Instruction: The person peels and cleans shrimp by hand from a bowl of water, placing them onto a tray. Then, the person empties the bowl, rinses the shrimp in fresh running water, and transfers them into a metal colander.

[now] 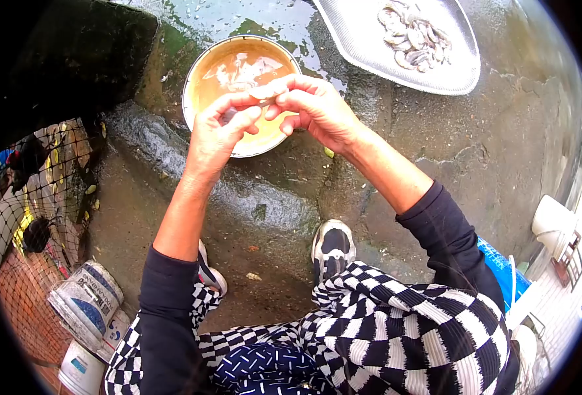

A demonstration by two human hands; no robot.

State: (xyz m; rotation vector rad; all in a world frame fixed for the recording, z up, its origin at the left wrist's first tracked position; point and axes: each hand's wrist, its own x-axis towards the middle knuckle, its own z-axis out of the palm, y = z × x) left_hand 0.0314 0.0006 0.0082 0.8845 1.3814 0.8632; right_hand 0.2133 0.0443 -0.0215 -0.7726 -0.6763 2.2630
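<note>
Pale shrimp, one, between two hands

The ground looked like rough stone or concrete under a wet gloss; the basin had a smooth, shiny wall. The basket looked like fine plastic mesh, the shrimp slick. The trousers were ribbed, matt cloth, the sleeves dull fabric, the buckets scuffed plastic

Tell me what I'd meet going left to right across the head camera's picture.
Black net → the person's left hand → right hand → a heap of what looks like shrimp → a white bucket near the right edge.
</note>
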